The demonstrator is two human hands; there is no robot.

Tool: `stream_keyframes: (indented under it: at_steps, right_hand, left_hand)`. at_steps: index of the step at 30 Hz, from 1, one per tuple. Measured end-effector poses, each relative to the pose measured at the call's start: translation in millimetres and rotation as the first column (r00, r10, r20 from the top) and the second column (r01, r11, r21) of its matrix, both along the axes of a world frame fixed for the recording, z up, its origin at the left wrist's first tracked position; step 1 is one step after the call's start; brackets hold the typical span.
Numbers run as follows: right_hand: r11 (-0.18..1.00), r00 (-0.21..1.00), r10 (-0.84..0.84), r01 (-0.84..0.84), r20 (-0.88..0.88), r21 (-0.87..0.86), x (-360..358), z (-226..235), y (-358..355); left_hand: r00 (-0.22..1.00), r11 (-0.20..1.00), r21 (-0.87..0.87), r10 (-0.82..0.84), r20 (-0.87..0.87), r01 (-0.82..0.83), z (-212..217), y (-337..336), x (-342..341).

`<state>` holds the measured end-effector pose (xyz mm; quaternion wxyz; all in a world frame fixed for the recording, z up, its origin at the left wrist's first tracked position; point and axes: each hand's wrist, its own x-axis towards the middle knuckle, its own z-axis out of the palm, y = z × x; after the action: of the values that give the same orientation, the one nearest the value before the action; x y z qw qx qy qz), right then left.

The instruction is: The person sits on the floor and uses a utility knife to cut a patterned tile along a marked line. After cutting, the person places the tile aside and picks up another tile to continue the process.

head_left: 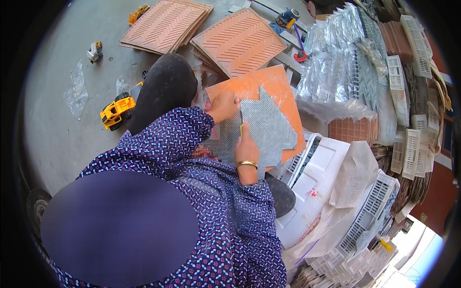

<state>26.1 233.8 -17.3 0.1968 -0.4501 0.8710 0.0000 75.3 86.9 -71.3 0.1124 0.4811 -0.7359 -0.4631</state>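
Observation:
A grey, finely gridded mesh sheet (269, 127) with a stepped, jagged edge lies over an orange board (283, 89) across my lap. My left hand (224, 106) is closed at the sheet's upper left edge, and whatever its fingers hold is hidden. Wearing a gold bangle, my right hand (247, 148) rests on the sheet, index finger stretched along a thin tool with a yellow part (241, 127). This looks like a utility knife, mostly covered by the fingers. More of the mesh hangs toward my lap below the hands.
Beyond my knees stand two stacks of orange grooved boards (165, 24) (247, 41). A yellow toy truck (117, 110) is on the floor at left, near clear plastic wrap (77, 91). Plastic-wrapped sheets (331, 62), a white panel (314, 185) and white slatted crates (370, 213) crowd the right.

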Motion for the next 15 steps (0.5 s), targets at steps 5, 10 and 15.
stream_keyframes:
  at_steps: [5, 10, 15]
  right_hand:
    - [0.999, 0.999, 0.013, -0.012, 0.041, -0.037, -2, -1, 9]
    - [0.999, 0.995, 0.005, 0.0, 0.105, -0.051, -4, 1, 16]
    - [0.982, 0.916, -0.054, 0.12, 0.397, -0.145, -22, -8, 24]
  left_hand:
    - [1.0, 1.0, 0.01, 0.003, -0.01, -0.003, -3, 0, 2]
    - [0.99, 0.999, 0.001, -0.038, -0.134, 0.039, -1, -1, 7]
    - [0.965, 0.991, -0.045, -0.131, -0.228, 0.124, 0, -5, 5]
